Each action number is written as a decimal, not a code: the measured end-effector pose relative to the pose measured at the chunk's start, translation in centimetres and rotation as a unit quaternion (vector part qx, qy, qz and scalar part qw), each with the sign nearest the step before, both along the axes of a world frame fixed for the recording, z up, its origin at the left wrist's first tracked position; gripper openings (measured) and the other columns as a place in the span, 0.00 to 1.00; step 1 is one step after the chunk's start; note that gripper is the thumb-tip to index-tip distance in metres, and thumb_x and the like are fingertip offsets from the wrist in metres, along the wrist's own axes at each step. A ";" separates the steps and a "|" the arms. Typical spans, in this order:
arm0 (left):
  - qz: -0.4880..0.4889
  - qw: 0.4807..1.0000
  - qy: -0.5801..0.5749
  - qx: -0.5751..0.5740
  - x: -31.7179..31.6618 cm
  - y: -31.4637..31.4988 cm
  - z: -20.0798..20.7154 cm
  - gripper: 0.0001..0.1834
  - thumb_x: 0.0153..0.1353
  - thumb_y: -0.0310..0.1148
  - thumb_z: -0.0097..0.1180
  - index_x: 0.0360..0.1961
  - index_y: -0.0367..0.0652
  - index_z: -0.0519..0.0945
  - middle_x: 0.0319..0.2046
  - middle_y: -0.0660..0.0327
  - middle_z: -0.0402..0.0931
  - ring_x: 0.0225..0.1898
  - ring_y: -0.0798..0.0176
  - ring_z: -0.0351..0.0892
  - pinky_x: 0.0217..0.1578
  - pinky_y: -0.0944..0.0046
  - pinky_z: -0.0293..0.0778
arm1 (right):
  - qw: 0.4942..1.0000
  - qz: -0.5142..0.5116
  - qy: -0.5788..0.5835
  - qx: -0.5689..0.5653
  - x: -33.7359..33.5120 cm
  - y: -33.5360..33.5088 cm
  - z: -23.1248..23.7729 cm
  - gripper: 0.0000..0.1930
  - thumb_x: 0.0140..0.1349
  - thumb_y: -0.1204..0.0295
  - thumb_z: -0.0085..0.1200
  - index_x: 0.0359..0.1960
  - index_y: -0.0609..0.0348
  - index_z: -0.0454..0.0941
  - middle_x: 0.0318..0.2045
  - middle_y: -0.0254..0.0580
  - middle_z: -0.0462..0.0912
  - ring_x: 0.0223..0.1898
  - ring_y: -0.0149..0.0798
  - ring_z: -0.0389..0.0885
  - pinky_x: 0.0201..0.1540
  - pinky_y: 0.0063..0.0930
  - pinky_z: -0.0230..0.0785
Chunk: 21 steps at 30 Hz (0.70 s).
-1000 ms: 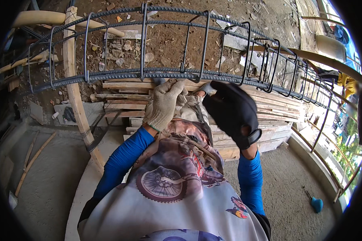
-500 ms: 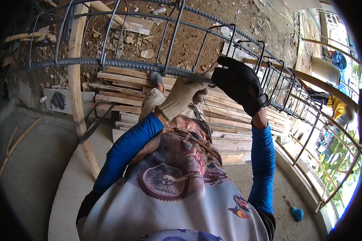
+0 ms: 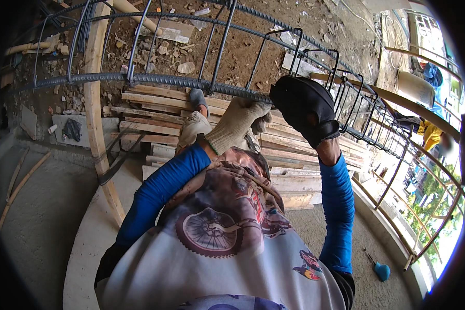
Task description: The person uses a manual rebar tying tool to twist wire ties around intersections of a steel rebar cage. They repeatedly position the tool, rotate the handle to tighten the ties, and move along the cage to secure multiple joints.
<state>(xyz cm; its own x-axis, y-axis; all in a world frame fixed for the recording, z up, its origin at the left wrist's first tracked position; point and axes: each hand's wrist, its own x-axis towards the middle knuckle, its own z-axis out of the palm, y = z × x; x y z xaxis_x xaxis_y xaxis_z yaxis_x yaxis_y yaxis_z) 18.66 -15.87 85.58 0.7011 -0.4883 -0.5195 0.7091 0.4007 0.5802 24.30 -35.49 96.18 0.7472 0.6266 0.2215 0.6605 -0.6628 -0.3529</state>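
A long cage of ribbed steel rebar with bent square stirrups runs across in front of me. My left hand, in a cream knitted glove, is closed just beneath the near bar, its knuckles against the steel. Whatever its curled fingers hold is hidden. Beside it, my right hand, in a black glove, covers the same bar where it meets the closely spaced stirrups. Its fingers are bent around and out of sight behind the back of the glove, so what they grip does not show. The two hands nearly touch.
Stacked wooden planks lie below the cage. An upright timber post stands left. Beyond are dirt and rubble. A blue-handled tool lies on the concrete at lower right. A person in yellow is at far right.
My right hand has dropped slightly and turned at the wrist. My left hand has barely moved, staying beneath the bar. The view has shifted a little.
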 end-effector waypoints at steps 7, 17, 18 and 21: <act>0.119 0.990 0.075 -0.004 -1.3 -0.8 2.3 0.12 0.73 0.36 0.63 0.40 0.36 0.87 0.32 0.58 0.88 0.24 0.69 0.85 0.22 0.68 0.79 | 0.973 -0.056 0.221 0.023 -0.5 -2.0 -0.1 0.26 0.74 0.72 0.60 0.71 0.64 0.71 0.65 0.54 0.81 0.63 0.48 0.83 0.65 0.41 0.79; 0.095 0.989 0.104 0.047 -1.2 -1.4 2.4 0.10 0.73 0.33 0.64 0.46 0.36 0.87 0.33 0.58 0.88 0.25 0.70 0.84 0.27 0.71 0.80 | 0.991 0.001 0.126 -0.053 -0.5 -2.2 1.0 0.24 0.71 0.76 0.62 0.68 0.63 0.75 0.62 0.49 0.84 0.60 0.45 0.85 0.64 0.36 0.78; 0.105 0.987 0.107 0.055 -1.3 -1.5 2.5 0.10 0.72 0.33 0.64 0.45 0.35 0.87 0.32 0.58 0.88 0.24 0.70 0.84 0.27 0.71 0.80 | 0.991 -0.001 0.123 -0.061 -0.8 -2.2 0.9 0.23 0.70 0.78 0.62 0.66 0.63 0.77 0.61 0.48 0.85 0.59 0.43 0.86 0.62 0.35 0.78; 0.112 0.984 0.112 0.078 -1.2 -1.7 2.7 0.10 0.72 0.33 0.64 0.43 0.34 0.87 0.31 0.57 0.88 0.22 0.69 0.82 0.30 0.69 0.82 | 0.984 -0.053 0.128 0.116 -2.1 -1.2 -0.5 0.17 0.68 0.78 0.63 0.58 0.63 0.82 0.54 0.45 0.87 0.54 0.44 0.87 0.57 0.33 0.79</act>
